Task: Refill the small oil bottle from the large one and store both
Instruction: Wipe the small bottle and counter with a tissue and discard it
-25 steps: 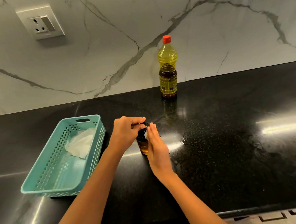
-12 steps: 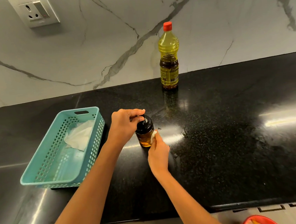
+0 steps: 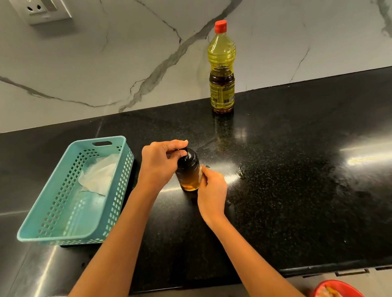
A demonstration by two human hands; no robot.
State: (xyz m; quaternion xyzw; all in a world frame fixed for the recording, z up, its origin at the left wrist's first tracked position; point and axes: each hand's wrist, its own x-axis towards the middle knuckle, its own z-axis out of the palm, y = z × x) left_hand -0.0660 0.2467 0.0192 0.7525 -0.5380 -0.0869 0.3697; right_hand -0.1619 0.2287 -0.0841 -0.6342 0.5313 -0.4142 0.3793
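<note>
Fingers [image 3: 174, 144] of your left hand [image 3: 159, 162] are curled over the black top of the small oil bottle [image 3: 188, 169]. Thumb and index pinch the cap from the left side. Your right hand [image 3: 213, 190] has its fingers bunched together, pinching a white scrap [image 3: 200, 174]. Tissue or cloth, can't tell. The scrap is pressed against the bottle's right side, low on the body.

Head view, task things: the small oil bottle stands upright on the black counter [image 3: 298, 199], long axis vertical, cap pointing up, base flat on the stone. Amber oil shows in its lower part; the upper part reads dark. It sits mid-counter, just right of the teal basket [image 3: 57, 237], not touching it. The large oil bottle [image 3: 221, 60] is well apart from it, further back and to the right, near the marble wall [image 3: 114, 61]. It is also upright, long axis vertical, with its red cap [image 3: 220, 26] on and pointing up. Its body is yellow, with a label on the lower half.

Head view, the rest: the basket is perforated and its long axis runs from near-left to far-right, with a handle slot at the far end. A crumpled white tissue [image 3: 99, 176] lies inside, toward that far end. A wall socket [image 3: 41, 8] is at top left, partly cut off. A red bowl [image 3: 339, 288] shows at the bottom right edge below the counter lip; its contents are unclear. Both your forearms are bare.
</note>
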